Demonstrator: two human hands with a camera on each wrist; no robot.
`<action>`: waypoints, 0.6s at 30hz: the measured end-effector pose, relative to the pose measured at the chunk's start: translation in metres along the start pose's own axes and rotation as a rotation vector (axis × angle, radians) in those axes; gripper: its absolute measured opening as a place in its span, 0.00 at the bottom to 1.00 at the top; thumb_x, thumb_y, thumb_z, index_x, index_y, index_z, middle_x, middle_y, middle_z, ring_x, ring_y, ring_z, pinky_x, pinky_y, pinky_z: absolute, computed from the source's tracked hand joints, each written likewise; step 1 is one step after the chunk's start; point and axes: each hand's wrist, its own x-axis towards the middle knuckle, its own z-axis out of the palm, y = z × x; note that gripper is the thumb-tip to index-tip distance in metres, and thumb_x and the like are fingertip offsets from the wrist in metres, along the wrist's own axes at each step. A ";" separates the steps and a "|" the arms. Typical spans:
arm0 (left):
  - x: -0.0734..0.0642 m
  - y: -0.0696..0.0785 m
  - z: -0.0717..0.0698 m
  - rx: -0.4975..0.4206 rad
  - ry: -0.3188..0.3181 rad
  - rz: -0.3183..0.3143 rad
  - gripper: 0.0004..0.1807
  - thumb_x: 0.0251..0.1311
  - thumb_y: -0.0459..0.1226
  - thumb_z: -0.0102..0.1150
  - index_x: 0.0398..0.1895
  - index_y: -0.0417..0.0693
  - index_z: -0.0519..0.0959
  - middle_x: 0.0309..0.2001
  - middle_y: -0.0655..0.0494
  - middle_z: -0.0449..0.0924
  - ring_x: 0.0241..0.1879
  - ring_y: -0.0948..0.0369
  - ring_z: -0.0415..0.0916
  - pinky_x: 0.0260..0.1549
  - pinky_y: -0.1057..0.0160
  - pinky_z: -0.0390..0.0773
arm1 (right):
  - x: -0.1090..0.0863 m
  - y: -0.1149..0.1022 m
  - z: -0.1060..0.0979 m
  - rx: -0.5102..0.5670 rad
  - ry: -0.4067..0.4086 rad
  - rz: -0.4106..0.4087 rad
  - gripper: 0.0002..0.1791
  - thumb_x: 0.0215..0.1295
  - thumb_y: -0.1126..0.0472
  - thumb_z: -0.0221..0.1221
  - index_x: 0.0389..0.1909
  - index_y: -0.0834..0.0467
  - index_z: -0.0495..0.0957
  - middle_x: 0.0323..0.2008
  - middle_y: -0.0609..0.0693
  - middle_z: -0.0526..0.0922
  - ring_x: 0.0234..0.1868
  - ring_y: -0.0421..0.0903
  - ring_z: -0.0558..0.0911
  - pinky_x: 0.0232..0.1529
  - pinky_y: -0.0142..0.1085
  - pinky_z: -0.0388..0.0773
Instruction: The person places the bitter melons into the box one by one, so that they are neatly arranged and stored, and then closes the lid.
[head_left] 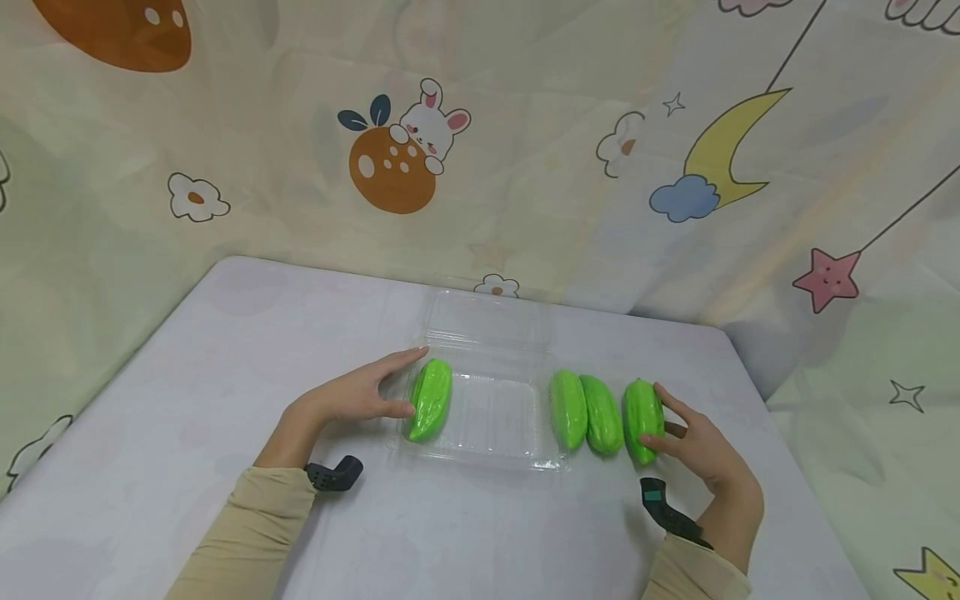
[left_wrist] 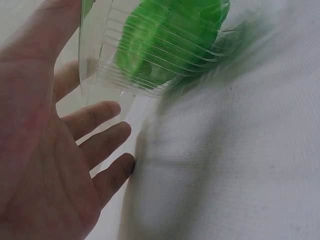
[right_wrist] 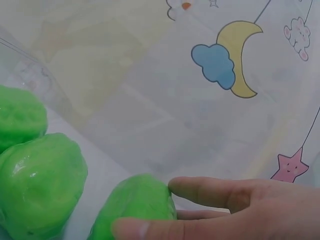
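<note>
A clear plastic clamshell box [head_left: 487, 454] lies with its lid folded back, one glossy green gourd [head_left: 431, 402] along its left side. My left hand [head_left: 352, 392] is at the box's left edge, thumb and forefinger spread. In the left wrist view the other fingers [left_wrist: 107, 142] extend loosely beside the ribbed plastic wall [left_wrist: 150, 65]. At the right, my right hand [head_left: 701, 442] grips another green gourd [head_left: 642, 421] between thumb and fingers. The right wrist view shows the thumb on the near side of this gourd [right_wrist: 137, 202] and a fingertip at its far end.
Two more green gourds, the left one [head_left: 568, 408] and the right one [head_left: 602, 414], lie side by side between the box and my right hand. The box's clear lid [head_left: 487, 321] extends toward the table's back edge. A printed cloth [head_left: 525, 183] hangs behind the white table [head_left: 450, 533].
</note>
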 end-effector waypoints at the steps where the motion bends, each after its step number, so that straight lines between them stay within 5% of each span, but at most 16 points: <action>1: 0.000 0.000 0.000 0.000 0.000 0.000 0.51 0.50 0.57 0.66 0.75 0.67 0.48 0.76 0.60 0.46 0.75 0.53 0.42 0.71 0.45 0.51 | 0.000 0.000 0.000 -0.001 0.001 -0.001 0.53 0.58 0.47 0.64 0.76 0.46 0.39 0.75 0.63 0.43 0.68 0.70 0.58 0.60 0.65 0.64; 18: -0.001 0.001 -0.001 -0.008 -0.003 -0.009 0.51 0.50 0.57 0.66 0.75 0.67 0.48 0.76 0.60 0.45 0.75 0.53 0.41 0.71 0.45 0.50 | -0.005 -0.007 -0.004 -0.032 0.013 -0.026 0.52 0.60 0.46 0.62 0.76 0.44 0.38 0.75 0.62 0.43 0.67 0.71 0.59 0.58 0.64 0.67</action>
